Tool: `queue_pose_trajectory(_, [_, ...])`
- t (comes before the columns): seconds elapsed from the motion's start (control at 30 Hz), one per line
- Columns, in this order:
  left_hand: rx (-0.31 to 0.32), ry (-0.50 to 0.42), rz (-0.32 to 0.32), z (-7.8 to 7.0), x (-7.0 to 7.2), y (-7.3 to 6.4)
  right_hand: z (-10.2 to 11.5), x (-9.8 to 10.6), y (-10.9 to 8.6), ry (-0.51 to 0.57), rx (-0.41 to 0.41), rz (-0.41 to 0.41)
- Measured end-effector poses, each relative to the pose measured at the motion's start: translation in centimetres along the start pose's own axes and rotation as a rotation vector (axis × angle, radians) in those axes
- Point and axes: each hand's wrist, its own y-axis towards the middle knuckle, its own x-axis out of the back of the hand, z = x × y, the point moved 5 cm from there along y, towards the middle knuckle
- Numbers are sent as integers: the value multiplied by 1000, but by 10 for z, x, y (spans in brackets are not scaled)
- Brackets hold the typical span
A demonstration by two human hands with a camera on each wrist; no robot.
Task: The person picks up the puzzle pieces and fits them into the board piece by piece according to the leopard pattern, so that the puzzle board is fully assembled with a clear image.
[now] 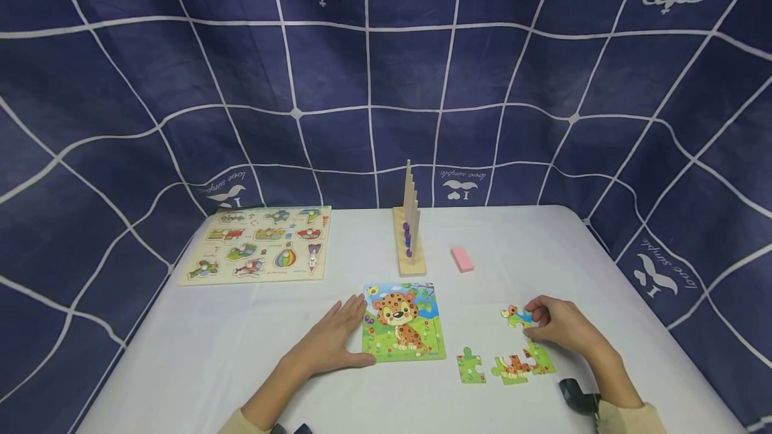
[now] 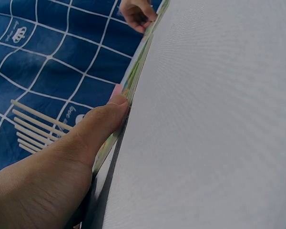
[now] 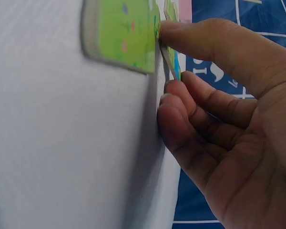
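My left hand rests along the left edge of a square leopard picture puzzle, fingers straight and thumb at its lower left corner. In the left wrist view the thumb lies against the puzzle's edge. On the right, my right hand pinches the side of a jigsaw piece with blue and green on it. The right wrist view shows this piece edge-on and tilted between thumb and fingertips. Nearer me lie a green piece, a spotted piece and a green corner piece.
A vehicle peg puzzle board lies at the back left. A wooden stand with upright rods and purple beads stands behind the leopard puzzle, with a pink block to its right. A dark object is beside my right wrist.
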Motion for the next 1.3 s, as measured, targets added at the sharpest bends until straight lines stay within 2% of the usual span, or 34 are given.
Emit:
queue_pose_trajectory(0.2, [-3,-1,0,0,0,0,-3,0,-1,27,-10,10])
queue_pose_trajectory(0.6, [-5,5,-4,2,-1,0,0,1,-2,-7,31,-26])
queue_pose_trajectory(1.07, [-6,13,-9,2,-1,1,7,1,2,-5,31,15])
queue_pose_trajectory(1.3, [-9,5,-5,1,0,0,7,0,1,12,25,8])
